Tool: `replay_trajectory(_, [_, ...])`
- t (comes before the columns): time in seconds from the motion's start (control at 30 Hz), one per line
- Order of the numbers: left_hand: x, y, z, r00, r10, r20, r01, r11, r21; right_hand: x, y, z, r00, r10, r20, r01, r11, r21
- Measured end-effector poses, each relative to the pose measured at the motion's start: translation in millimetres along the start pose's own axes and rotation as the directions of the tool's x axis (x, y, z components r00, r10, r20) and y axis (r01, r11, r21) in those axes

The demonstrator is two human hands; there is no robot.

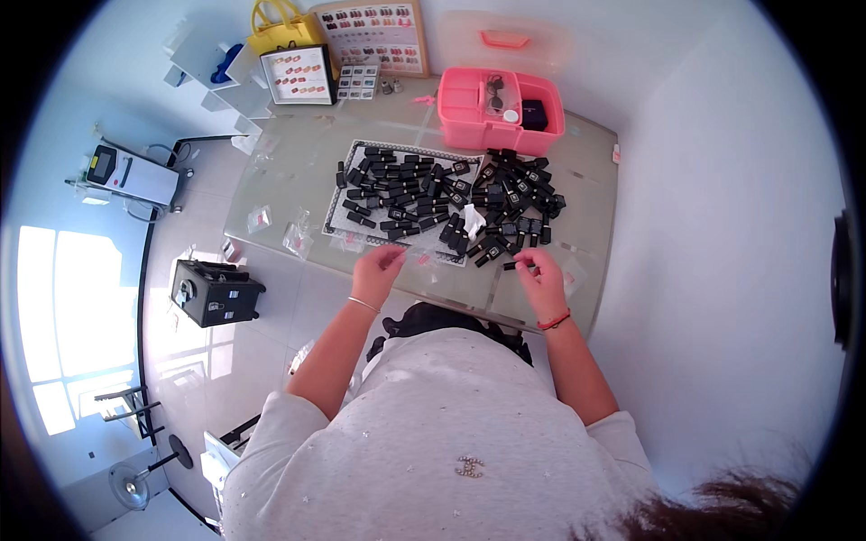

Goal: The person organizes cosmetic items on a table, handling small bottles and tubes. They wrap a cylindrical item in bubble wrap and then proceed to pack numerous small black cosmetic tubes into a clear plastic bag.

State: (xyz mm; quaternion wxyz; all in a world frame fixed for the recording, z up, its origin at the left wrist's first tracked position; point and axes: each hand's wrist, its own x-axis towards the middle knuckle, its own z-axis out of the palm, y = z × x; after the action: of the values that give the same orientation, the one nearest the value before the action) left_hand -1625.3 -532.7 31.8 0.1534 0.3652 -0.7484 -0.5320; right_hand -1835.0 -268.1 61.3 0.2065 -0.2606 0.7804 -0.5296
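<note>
My right hand [541, 281] is closed at the near right of the table, with a small black nail polish bottle [511, 266] at its fingertips. At the table's near edge, my left hand [379, 270] has its fingers drawn together; what they pinch, if anything, is too small to make out. Beside its fingertips lies a clear plastic bag [428, 260] with a pink print. Many more black nail polish bottles [401, 185] lie on a patterned white mat [339, 216], heaped more thickly at its right. A crumpled white tissue [473, 222] sits among them.
A pink plastic box [465, 135] with small items stands at the back right. Colour sample boards [372, 36] and a yellow handbag [283, 32] are at the back left. Clear packets [297, 240] lie on the table's left. A black wheeled case [216, 295] stands on the floor.
</note>
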Motion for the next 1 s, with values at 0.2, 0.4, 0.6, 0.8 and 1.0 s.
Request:
replay_trajectory(0.2, [-23.4, 80.0, -33.3, 0.917, 0.386, 0.098, -0.398, 0.897, 0.19, 7.7, -93.8, 45.3, 0.85, -0.479, 0.219, 0.506, 0.858, -0.088])
replay_trajectory(0.4, [-10.9, 109.4, -75.1, 0.774, 0.613, 0.159, -0.633, 0.743, 0.217, 23.7, -140.3, 90.2, 0.749, -0.565, 0.346, 0.642, 0.749, -0.166])
replay_trajectory(0.6, [26.1, 105.2, -134.6, 0.806, 0.516, 0.289, -0.542, 0.84, 0.013, 33.0, -173.6, 146.8, 0.846, -0.484, 0.226, 0.516, 0.848, -0.116])
replay_trajectory(0.8, [82.0, 79.4, -171.0, 0.596, 0.319, 0.737, -0.081, 0.937, -0.34, 40.8, -200.0, 189.3, 0.913, -0.407, 0.027, 0.407, 0.913, -0.029])
replay_trajectory(1.0, [107.5, 99.7, -191.2, 0.175, 0.16, 0.971, 0.571, 0.787, -0.233, 33.6, -214.5, 194.0, 0.933, -0.224, -0.283, 0.264, 0.958, 0.115])
